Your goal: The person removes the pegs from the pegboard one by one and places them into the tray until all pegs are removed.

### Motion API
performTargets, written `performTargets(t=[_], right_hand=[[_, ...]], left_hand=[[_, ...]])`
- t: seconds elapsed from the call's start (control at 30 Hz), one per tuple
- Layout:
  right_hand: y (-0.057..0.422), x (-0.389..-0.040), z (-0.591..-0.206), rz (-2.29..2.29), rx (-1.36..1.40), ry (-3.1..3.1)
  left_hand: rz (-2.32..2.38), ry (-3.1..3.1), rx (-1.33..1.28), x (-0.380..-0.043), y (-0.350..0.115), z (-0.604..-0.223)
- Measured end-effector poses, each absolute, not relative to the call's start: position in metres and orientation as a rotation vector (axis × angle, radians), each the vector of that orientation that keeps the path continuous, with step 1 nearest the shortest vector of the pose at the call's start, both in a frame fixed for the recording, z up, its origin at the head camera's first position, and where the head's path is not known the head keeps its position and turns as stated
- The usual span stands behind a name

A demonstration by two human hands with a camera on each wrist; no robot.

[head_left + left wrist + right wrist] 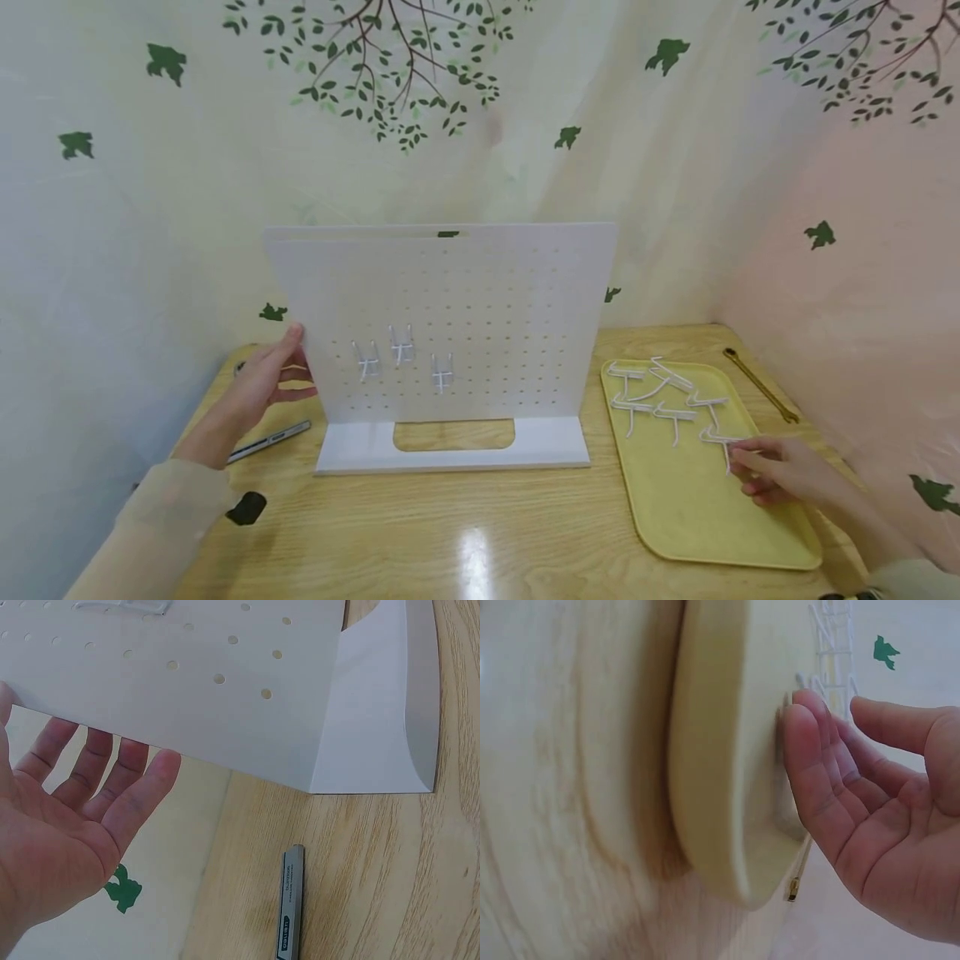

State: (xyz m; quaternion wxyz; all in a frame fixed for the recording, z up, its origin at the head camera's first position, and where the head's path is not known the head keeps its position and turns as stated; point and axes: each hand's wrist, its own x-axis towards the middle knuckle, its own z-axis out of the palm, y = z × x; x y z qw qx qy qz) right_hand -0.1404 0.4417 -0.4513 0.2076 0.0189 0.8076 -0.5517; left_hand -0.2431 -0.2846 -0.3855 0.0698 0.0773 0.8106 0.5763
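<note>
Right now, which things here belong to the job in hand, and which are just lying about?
Likely part of the job:
white pegboard, left hand at its edge
three mounted hooks
loose hooks, right hand beside one
yellow tray

Seemingly lying about:
brass-coloured wrench
slim grey tool

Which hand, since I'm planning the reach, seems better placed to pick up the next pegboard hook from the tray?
Probably the right hand: it is over the yellow tray, at or beside the nearest white pegboard hook. The left hand is at the left edge of the pegboard, well away from the tray.
</note>
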Motion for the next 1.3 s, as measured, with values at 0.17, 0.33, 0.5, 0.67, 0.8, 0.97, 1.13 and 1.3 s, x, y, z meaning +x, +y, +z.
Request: performTargets(t=[0.17,0.33,0.5,0.67,0.8,0.97,1.13,1.3], right_hand=[[0.44,-0.138,-0.445,-1.551,0.005,2.201],[0.431,-0.137,-0.427,-1.478,-0.066,2.284],[0.404,-0.14,-0.402,-1.491,-0.193,2.256],[0.369,-0.142,-0.38,-1.527,-0.303,2.243],[0.333,-0.144,-0.371,-1.583,-0.366,2.207],[0.286,-0.152,-0.369,-1.636,-0.463,2.148],[0.241,-0.164,-0.373,-1.673,-0.469,2.087],[0.201,-0.176,-0.38,-1.767,-0.466,1.941]], left_hand=[[1.734,2.446,0.223,-0.246,-0.285,-0.388],[1.735,2.446,0.222,-0.247,-0.286,-0.388],[1.726,2.453,0.214,-0.245,-0.286,-0.386],[1.721,2.452,0.22,-0.244,-0.286,-0.384],[1.721,2.455,0.235,-0.245,-0.286,-0.385],[1.71,2.458,0.246,-0.246,-0.285,-0.385],[1.7,2.458,0.252,-0.245,-0.283,-0.385],[1.71,2.457,0.25,-0.245,-0.284,-0.386]])
